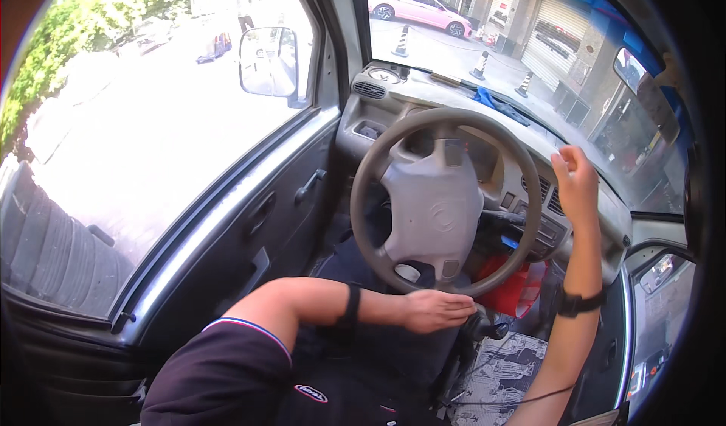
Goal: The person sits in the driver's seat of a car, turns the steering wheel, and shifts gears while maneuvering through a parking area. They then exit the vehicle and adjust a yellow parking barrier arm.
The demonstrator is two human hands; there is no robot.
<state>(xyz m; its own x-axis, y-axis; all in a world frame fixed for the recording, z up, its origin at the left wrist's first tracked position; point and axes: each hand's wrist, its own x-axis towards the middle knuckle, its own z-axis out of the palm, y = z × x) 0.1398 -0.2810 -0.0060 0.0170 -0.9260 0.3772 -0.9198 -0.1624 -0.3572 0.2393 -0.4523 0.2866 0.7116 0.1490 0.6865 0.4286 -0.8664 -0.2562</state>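
A grey steering wheel point(439, 210) stands in front of me. My left hand point(439, 310) lies just below its lower rim, palm down, with the fingers stretched out side by side. Those fingertips reach the top of a dark gear lever point(484, 326); whether they touch it I cannot tell. Raised to the right of the wheel, my right hand point(576, 176) is in front of the dashboard and windscreen. Its fingers are loosely bent, and nothing shows in them. Both forearms wear a black strap.
At left is the door point(280, 222) with its window crank point(310, 185) and a side mirror point(268, 61) outside. A blue cloth point(499, 107) lies on the dashboard point(423, 91). Beyond the wheel is a red bag point(514, 290). Striped cones point(479, 64) and a pink car point(420, 10) stand outside.
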